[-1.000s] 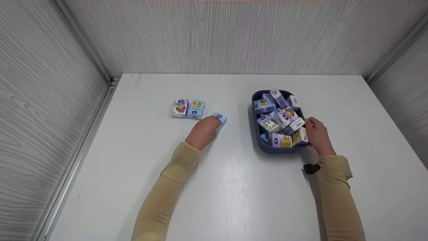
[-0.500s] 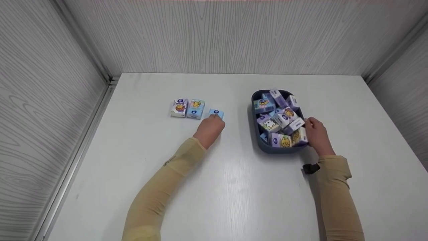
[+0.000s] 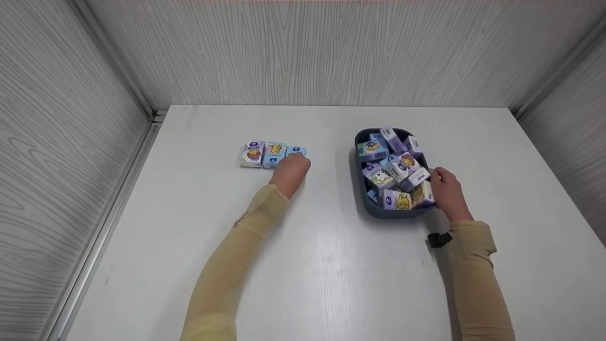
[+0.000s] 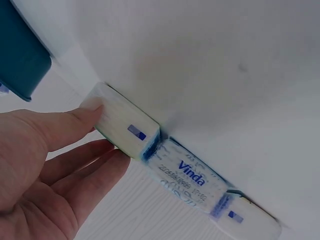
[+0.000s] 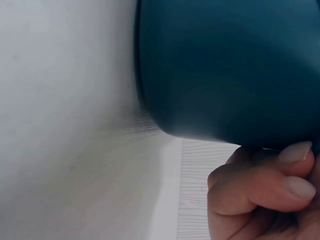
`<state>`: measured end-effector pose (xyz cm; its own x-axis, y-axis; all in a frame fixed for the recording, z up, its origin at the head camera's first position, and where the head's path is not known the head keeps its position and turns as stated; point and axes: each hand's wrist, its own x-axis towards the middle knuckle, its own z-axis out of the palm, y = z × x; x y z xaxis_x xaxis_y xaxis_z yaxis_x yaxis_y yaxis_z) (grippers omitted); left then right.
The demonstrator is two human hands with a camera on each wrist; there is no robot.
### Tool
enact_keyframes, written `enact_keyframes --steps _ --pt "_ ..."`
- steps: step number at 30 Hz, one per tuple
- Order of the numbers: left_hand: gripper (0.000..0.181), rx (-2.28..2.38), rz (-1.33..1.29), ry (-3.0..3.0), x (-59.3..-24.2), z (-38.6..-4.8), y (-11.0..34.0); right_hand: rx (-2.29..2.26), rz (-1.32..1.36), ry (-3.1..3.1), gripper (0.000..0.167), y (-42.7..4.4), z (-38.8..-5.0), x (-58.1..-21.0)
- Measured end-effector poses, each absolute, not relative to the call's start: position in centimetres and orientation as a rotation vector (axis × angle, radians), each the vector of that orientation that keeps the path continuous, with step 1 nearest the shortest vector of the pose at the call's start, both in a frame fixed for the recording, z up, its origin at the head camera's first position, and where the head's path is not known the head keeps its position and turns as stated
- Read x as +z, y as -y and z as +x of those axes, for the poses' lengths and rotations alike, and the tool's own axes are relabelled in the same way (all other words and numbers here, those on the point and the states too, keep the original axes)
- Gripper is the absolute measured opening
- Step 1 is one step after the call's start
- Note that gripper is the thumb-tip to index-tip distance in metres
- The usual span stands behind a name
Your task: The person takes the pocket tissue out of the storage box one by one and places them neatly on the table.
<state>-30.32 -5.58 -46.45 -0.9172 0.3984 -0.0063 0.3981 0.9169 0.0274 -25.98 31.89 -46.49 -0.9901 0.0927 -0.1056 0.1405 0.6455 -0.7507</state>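
Note:
My left hand point(image 3: 290, 173) pinches a light-blue tissue pack point(image 3: 296, 150) between thumb and fingers. In the left wrist view that tissue pack point(image 4: 125, 120) lies end to end with a middle pack point(image 4: 190, 175) marked Vinda and an outer pack point(image 4: 250, 220). From above, a blue pack point(image 3: 275, 155) and a purple-white pack point(image 3: 253, 154) form the row to its left. My right hand point(image 3: 449, 193) holds the right side of a dark blue bin point(image 3: 393, 214). Curled fingers point(image 5: 250, 187) show against the bin wall point(image 5: 225, 75) in the right wrist view; the rim is out of sight there.
Several purple and blue tissue packs point(image 3: 378, 176) are heaped in the bin, some standing above its rim. A black strap piece point(image 3: 439, 239) hangs at the right wrist. Wood-grain panels point(image 3: 303, 52) wall the white table point(image 3: 326, 284) at the back and sides.
My left hand has turned the blue tissue pack straighter and slid it left and away from me, up against the other two. My right hand and the bin have stayed put.

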Motion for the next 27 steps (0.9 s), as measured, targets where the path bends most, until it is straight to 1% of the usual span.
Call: enact_keyframes --steps 6,14,21,27 --pt "0.018 0.017 0.604 -3.114 -46.8 -30.9 5.9 -1.274 0.195 -2.801 0.041 -31.9 -25.8 -46.7" --pt "0.018 0.032 0.534 -3.098 -46.6 -31.0 5.9 -1.283 0.210 -2.784 0.043 -32.0 -25.8 -46.8" --pt "0.019 0.085 0.553 -3.084 -46.3 -30.9 5.8 -1.291 0.211 -2.780 0.042 -32.0 -25.9 -46.6" --pt "0.020 0.140 0.604 -3.101 -45.6 -30.3 4.5 -1.289 0.214 -2.773 0.044 -31.8 -26.1 -46.4"
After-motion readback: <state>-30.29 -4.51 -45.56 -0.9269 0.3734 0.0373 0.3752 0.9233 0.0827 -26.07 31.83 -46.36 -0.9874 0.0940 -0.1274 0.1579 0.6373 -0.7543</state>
